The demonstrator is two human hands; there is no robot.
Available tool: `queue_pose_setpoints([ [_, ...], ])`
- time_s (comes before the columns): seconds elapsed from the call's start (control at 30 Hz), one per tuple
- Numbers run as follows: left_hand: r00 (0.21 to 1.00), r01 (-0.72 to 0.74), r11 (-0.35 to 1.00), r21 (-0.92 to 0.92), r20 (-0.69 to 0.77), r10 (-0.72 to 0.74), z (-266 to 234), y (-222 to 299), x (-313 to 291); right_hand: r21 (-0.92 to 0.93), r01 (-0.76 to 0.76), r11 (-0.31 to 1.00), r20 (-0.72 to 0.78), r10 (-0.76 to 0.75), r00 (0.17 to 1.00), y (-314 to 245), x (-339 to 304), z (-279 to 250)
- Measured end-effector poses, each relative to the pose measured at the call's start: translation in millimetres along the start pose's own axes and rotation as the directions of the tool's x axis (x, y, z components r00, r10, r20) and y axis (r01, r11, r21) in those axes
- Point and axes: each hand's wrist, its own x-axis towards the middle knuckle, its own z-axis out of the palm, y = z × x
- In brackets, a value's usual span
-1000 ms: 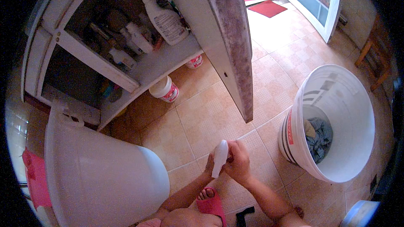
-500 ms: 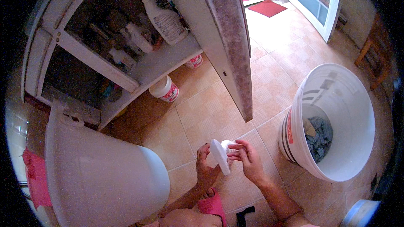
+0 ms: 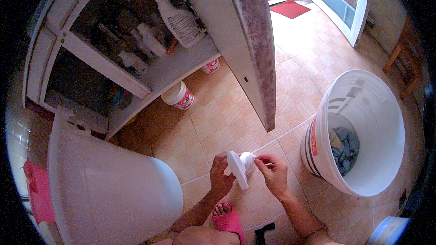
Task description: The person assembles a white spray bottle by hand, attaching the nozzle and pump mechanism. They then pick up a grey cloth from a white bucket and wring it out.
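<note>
A white object (image 3: 237, 169) with a flat oblong plate and a rounded part behind it is held low in front of me, above the tiled floor. My left hand (image 3: 220, 175) grips the plate's left side, the fingers partly hidden behind it. At the right edge of the rounded part, my right hand (image 3: 274, 175) pinches with thumb and forefinger, the other fingers curled. What exactly the pinch holds is too small to make out. The kind of object cannot be told.
An open cabinet (image 3: 181, 63) at upper left holds several bottles; its door (image 3: 254, 59) juts toward me. A large white bucket (image 3: 377, 154) with dark cloth (image 3: 346, 154) stands right, a big white tub (image 3: 118, 190) left. A small tub (image 3: 178, 95) sits below the shelf.
My right fingers, spread against the rounded part before, have drawn together into a pinch at its right edge. More of the rounded part shows. The left hand has barely moved.
</note>
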Motion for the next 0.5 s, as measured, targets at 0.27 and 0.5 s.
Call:
queue_pose_setpoints([
  [0.27,0.949,0.083,0.969,-0.23,0.314,-0.007,16,-12,7,-0.205,0.348,0.915,0.156,-0.32,0.934,-11,7,-9],
  [0.5,0.965,0.249,0.728,-0.639,0.101,-0.241,62,-61,-18,-0.146,0.484,0.863,0.454,-0.376,0.808,-20,24,7],
])
